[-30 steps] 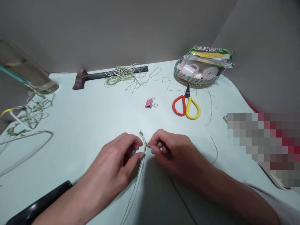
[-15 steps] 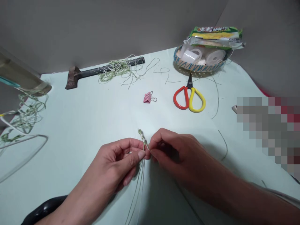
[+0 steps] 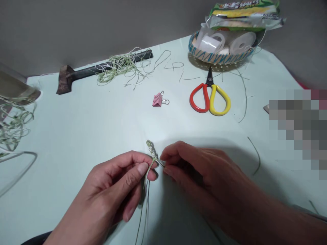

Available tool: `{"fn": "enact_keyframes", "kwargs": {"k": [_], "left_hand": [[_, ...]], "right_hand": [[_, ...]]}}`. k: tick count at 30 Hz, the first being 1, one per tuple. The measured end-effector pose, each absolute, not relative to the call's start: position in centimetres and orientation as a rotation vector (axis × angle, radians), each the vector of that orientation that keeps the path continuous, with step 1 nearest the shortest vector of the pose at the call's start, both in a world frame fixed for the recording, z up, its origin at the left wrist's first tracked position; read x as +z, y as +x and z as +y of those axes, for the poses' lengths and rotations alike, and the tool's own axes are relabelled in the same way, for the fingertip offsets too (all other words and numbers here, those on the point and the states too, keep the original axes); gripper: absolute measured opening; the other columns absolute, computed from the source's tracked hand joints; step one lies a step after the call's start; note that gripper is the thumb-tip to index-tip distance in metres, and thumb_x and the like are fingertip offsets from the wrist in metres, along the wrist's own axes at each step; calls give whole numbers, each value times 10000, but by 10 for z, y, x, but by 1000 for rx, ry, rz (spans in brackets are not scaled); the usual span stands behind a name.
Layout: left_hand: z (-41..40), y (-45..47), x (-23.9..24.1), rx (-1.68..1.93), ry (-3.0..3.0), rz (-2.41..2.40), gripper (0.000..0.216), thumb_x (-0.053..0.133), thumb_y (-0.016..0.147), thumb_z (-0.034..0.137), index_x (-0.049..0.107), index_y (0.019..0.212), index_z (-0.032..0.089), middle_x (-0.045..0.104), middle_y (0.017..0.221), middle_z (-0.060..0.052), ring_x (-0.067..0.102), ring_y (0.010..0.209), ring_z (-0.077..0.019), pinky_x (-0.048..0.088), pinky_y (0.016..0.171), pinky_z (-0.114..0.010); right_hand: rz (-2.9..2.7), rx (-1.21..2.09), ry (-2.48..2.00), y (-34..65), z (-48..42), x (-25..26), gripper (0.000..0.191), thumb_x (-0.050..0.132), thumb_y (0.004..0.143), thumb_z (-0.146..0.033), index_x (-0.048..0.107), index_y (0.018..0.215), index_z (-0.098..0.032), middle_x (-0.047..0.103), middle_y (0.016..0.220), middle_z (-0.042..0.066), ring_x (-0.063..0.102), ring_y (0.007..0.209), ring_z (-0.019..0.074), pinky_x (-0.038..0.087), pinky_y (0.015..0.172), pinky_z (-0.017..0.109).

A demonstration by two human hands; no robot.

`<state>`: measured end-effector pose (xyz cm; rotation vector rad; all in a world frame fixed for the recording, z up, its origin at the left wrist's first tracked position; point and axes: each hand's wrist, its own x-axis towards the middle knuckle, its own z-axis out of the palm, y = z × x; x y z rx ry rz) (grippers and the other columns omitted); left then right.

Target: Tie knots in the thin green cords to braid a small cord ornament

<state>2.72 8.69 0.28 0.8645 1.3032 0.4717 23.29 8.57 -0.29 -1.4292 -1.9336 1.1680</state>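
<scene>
A small braid of green and white cord [image 3: 151, 148] stands up between my hands, with loose strands [image 3: 146, 194] trailing down from its lower end toward me. My left hand [image 3: 122, 183] pinches strands just below the braid between thumb and forefinger. On the other side, my right hand [image 3: 191, 166] is closed in a pinch on strands that run out to the right from the braid's base. The tips of its fingers partly hide those strands.
Beyond my hands lie a pink binder clip [image 3: 157, 100] and red-and-yellow scissors [image 3: 209, 92]. A hammer [image 3: 84, 72] rests at the back under tangled cord [image 3: 119, 68]. An oval basket [image 3: 222, 57] holds spools and a packet. More cord [image 3: 15, 122] lies at left.
My view has shifted slightly closer. My hands have moved a little apart, and the strands in my right hand are drawn out to the right, leaving a wider gap at the braid's base.
</scene>
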Motion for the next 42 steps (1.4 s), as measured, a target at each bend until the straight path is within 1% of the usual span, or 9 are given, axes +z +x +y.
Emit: {"fn": "enact_keyframes", "kwargs": {"k": [5,8,11,13,18,23,30,36,42], "left_hand": [[89,29,3,467,820,1318,303,715,872,528,753,804,235,380,406,75,223,403,-77,202,440,-245],[92,33,5,495,761,1323,270,817,786,503,762,838,244,482,484,69,239,401,-51,191,407,-200],[93,36,5,541,717,1316,263,879,728,462,771,854,257,652,682,17,465,550,-91,353,472,-167],[92,36,4,550,730,1320,250,869,743,466,764,809,249,679,755,4,527,662,-119,423,552,-178],[89,33,2,479,759,1384,307,830,760,552,752,836,265,544,664,32,513,660,-122,388,522,-168],[87,32,2,484,713,1412,345,831,753,572,726,836,254,598,775,14,510,711,-122,442,604,-174],[88,33,3,470,801,1396,376,805,768,590,688,797,234,569,747,20,409,632,-109,310,516,-182],[87,31,11,449,894,1389,374,678,882,545,700,750,196,487,548,50,233,442,-60,207,471,-231],[83,29,9,407,924,1353,368,634,914,547,736,804,210,354,425,75,233,448,-87,201,495,-257]], "right_hand": [[-1906,1109,-1396,232,85,-8,139,568,920,-131,586,943,-267,701,748,-100,612,610,85,412,576,216],[-1886,1094,-1381,230,85,-10,174,596,878,-102,581,941,-264,727,779,-98,633,619,86,422,578,204],[-1860,1123,-1390,229,84,-12,184,631,863,-111,594,956,-265,750,824,-100,652,653,87,433,596,199],[-1854,1140,-1400,229,85,-12,179,648,868,-132,601,966,-273,745,802,-112,633,634,82,422,586,198],[-1837,1164,-1412,229,85,-9,188,672,850,-118,624,932,-280,711,733,-132,583,589,67,394,563,192],[-1789,1176,-1421,230,85,-5,154,649,854,-117,638,894,-265,692,700,-119,576,579,70,398,548,197],[-1819,1143,-1468,228,87,-5,156,629,839,-122,648,882,-270,676,672,-114,546,548,79,390,525,211],[-1879,1066,-1468,229,86,-5,170,614,840,-100,643,887,-260,682,691,-97,593,597,89,408,553,215],[-1932,978,-1445,230,85,-6,163,609,848,-94,638,911,-242,696,718,-81,592,580,89,416,545,214]]}}
